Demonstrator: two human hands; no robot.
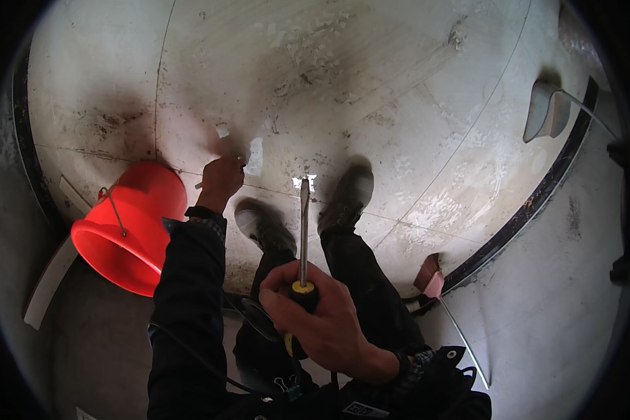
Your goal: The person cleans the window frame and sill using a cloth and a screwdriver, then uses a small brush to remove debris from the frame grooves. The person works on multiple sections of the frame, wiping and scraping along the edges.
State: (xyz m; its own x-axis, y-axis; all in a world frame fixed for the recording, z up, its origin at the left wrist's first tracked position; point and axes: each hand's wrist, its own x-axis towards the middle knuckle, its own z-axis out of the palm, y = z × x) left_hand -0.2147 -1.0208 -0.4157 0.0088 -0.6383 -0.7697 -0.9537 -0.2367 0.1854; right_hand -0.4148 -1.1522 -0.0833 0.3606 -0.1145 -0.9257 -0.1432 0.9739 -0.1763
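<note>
My right hand (323, 320) is wrapped around the yellow and black handle of a flat-blade screwdriver (304, 231). Its steel shaft points away from me, with the flat tip over a bright patch on the floor. Further out to the left, my left hand (221, 179) is closed around a small thin object (198, 186); one pale end shows beside the fist, and its kind is hidden by the fingers. Left of that forearm, a red plastic bucket (152, 194) with a wire handle stands on the floor.
My shoes (354, 189) stand on a stained, tiled floor (315, 105). A long-handled dustpan (547, 111) is by the right wall, with a pink broom (430, 281) leaning nearer. Pale strips (50, 286) lie behind the bucket. A dark cable (194, 354) crosses my left sleeve.
</note>
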